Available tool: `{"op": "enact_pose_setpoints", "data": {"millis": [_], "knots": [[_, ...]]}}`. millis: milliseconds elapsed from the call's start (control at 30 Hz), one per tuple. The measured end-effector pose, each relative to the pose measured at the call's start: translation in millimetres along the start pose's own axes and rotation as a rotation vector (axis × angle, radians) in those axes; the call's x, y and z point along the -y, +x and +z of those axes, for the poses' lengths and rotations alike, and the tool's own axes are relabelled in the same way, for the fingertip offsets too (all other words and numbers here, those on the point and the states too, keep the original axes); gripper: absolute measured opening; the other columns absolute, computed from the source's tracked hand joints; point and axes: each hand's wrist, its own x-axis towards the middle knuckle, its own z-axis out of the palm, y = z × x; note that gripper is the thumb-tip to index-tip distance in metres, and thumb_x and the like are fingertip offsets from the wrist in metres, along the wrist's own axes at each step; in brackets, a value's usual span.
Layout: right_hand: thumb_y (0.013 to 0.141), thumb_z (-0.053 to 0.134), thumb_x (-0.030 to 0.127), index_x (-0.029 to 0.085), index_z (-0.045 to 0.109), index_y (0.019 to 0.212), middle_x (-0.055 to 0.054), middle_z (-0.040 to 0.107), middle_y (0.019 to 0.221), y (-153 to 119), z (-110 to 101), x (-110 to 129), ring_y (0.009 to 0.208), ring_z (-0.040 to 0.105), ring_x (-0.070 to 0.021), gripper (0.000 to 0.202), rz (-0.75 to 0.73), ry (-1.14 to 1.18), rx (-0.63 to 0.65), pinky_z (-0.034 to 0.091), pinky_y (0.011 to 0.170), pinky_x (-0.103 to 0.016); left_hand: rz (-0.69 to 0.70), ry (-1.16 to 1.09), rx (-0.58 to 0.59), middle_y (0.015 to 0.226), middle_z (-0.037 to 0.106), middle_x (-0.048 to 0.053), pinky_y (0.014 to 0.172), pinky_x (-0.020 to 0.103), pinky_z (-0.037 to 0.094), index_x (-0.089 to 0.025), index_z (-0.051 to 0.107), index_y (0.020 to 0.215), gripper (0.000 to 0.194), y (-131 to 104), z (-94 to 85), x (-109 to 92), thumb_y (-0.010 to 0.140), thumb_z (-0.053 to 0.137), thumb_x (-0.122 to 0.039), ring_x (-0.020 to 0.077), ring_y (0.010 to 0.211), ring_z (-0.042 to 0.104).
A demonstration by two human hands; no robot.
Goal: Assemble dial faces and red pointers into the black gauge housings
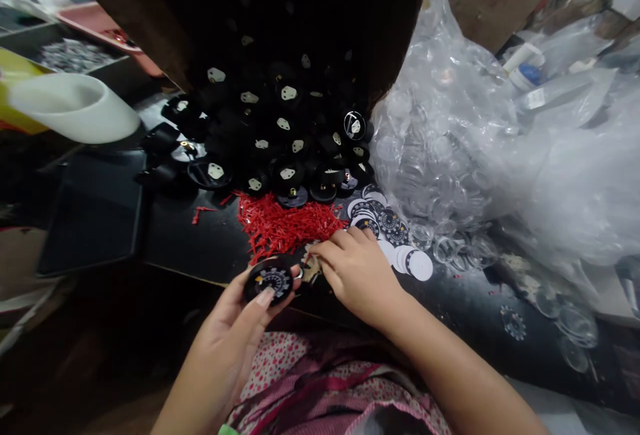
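Observation:
My left hand [237, 318] grips a round black gauge [271, 281] near the table's front edge, with the thumb on its dial. The dial is black with white marks and a small orange patch. My right hand [357, 272] is at the front of a heap of red plastic pointers [287, 222], fingers bent and closed together over a small pile of tan bits [313, 267]. Whatever its fingertips hold is too small to make out. Beside that hand lie loose printed dials [393, 225], some showing white backs [419, 265].
Many black gauge housings [287, 172] spill from a dark box [260, 2] at the back. A clear plastic bag [430, 128] of transparent covers [470, 252] fills the right. On the left are a white cup [80, 107], a black tray [93, 202] and a pink basin [95, 18].

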Motion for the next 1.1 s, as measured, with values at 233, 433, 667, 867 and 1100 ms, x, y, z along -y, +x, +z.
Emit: {"op": "enact_pose_setpoints", "data": {"millis": [233,433,667,867,1100], "knots": [[0.098,0.053,0.028,0.019,0.065,0.091,-0.006,0.067,0.092,18.6,15.7,-2.4,0.09,0.056,-0.0256,0.016,-0.15,-0.295,-0.018,0.038,0.078,-0.04,-0.028,-0.143,-0.042,0.119,0.074,0.008,0.108,0.032,0.046,-0.023,0.068,0.113,0.031,-5.3,6.9,-7.2,0.083,0.072,-0.03,0.025,0.123,0.062],[0.095,0.059,0.027,0.019,0.066,0.09,-0.003,0.068,0.088,0.1,9.0,2.1,0.084,0.056,-0.0218,0.012,-0.019,-0.07,-0.077,0.036,0.077,-0.036,-0.071,-0.189,-0.018,0.121,0.073,0.005,0.11,0.036,0.044,-0.026,0.065,0.12,0.037,-3.2,23.7,0.5,0.083,0.072,-0.03,0.025,0.126,0.059],[0.093,0.063,0.028,0.017,0.066,0.083,-0.004,0.065,0.081,-21.8,1.5,-0.6,0.08,0.053,-0.0224,0.016,0.054,0.044,-0.164,0.033,0.074,-0.036,-0.059,-0.22,0.081,0.121,0.072,0.007,0.105,0.034,0.049,-0.023,0.067,0.115,0.028,1.6,33.8,-0.4,0.087,0.068,-0.029,0.0233,0.119,0.064],[0.093,0.064,0.021,0.019,0.064,0.085,-0.001,0.065,0.084,-27.2,-11.0,8.6,0.084,0.055,-0.0173,0.008,0.114,0.446,-0.169,0.036,0.08,-0.032,-0.041,-0.073,0.095,0.114,0.073,0.0,0.099,0.03,0.051,-0.034,0.061,0.126,0.041,9.1,38.9,4.9,0.086,0.07,-0.032,0.019,0.11,0.067],[0.092,0.059,0.018,0.019,0.062,0.083,-0.001,0.06,0.082,-30.3,-14.1,13.4,0.08,0.052,-0.0179,0.01,0.22,0.382,-0.136,0.036,0.075,-0.033,0.053,0.134,0.22,0.124,0.066,-0.004,0.109,0.028,0.039,-0.036,0.065,0.115,0.026,11.6,40.6,18.7,0.089,0.067,-0.033,0.0179,0.123,0.057]]}}
